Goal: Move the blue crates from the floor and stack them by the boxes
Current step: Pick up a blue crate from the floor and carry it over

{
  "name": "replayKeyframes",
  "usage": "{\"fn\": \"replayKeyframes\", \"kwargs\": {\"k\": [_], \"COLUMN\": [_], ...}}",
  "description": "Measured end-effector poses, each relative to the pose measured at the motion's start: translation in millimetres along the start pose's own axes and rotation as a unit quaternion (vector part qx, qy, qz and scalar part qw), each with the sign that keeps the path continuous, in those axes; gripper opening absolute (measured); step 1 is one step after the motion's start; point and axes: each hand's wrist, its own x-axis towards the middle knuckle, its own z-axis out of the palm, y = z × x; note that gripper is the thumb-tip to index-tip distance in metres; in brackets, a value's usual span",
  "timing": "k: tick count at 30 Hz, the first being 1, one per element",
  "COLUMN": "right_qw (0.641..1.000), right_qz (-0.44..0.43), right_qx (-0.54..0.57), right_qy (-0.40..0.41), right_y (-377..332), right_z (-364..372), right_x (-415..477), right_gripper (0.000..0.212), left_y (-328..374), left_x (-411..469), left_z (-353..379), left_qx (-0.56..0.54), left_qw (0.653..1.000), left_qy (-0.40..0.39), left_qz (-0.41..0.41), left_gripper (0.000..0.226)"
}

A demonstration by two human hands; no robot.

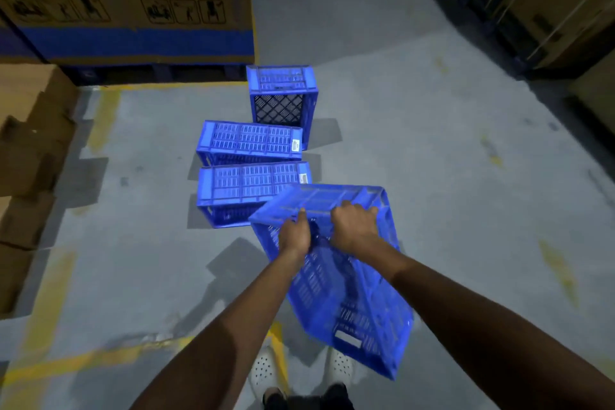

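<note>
Grey floor w/ yellow lines: 3 blue crates, cardboard boxes left

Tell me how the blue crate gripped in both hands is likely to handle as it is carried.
The held crate is probably light for its size: its walls are slotted and it looks empty. It seems stiff, keeping its box shape while tilted. With the left hand and right hand close together on one rim, it may swing.

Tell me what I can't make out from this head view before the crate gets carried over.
- Held crate: motion-blurred; the left hand and right hand cover the rim they grip.
- Nearest floor crate: right corner hidden behind the held crate.
- White labels: too small to read.
- Cardboard boxes: cut off by the left edge.
- Shoes: partly hidden by the forearms and crate.
</note>
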Motion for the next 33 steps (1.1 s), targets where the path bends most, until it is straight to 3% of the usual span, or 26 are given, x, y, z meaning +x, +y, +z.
{"fn": "replayKeyframes", "kwargs": {"k": [3, 5, 8, 13, 17, 20, 25, 28, 31, 33], "right_qw": [1.0, 0.998, 0.994, 0.991, 0.976, 0.958, 0.92, 0.906, 0.894, 0.888], "right_qz": [0.015, 0.017, 0.025, 0.047, 0.024, 0.017, 0.009, 0.025, 0.032, 0.054], "right_qx": [0.003, 0.009, 0.018, 0.092, 0.2, 0.264, 0.342, 0.34, 0.34, 0.318], "right_qy": [0.024, 0.052, 0.102, 0.084, 0.078, 0.111, 0.188, 0.25, 0.291, 0.327], "right_y": [11, 13, 15, 45, 68, 84, 114, 139, 166, 191], "right_z": [-39, -62, -88, -133, -161, -175, -189, -195, -206, -210], "right_x": [-40, -59, -80, -102, -112, -115, -104, -88, -78, -73], "right_gripper": [0.036, 0.033, 0.03, 0.042, 0.029, 0.03, 0.024, 0.018, 0.027, 0.03], "left_y": [17, 38, 75, 119, 149, 174, 222, 251, 281, 303], "left_x": [-50, -76, -98, -116, -127, -133, -137, -139, -147, -154], "left_z": [13, 21, 27, 20, 17, 14, 13, 22, 44, 67], "left_qx": [-0.166, -0.256, -0.364, -0.27, -0.202, -0.133, -0.001, 0.091, 0.19, 0.24], "left_qw": [0.985, 0.965, 0.929, 0.952, 0.961, 0.963, 0.949, 0.934, 0.904, 0.885], "left_qy": [0.047, 0.03, -0.053, -0.141, -0.174, -0.196, -0.237, -0.253, -0.256, -0.245], "left_qz": [-0.025, -0.045, -0.04, 0.02, 0.07, 0.127, 0.208, 0.235, 0.286, 0.315], "left_gripper": [0.061, 0.065, 0.008, 0.017, 0.018, 0.012, 0.009, 0.04, 0.015, 0.025]}}
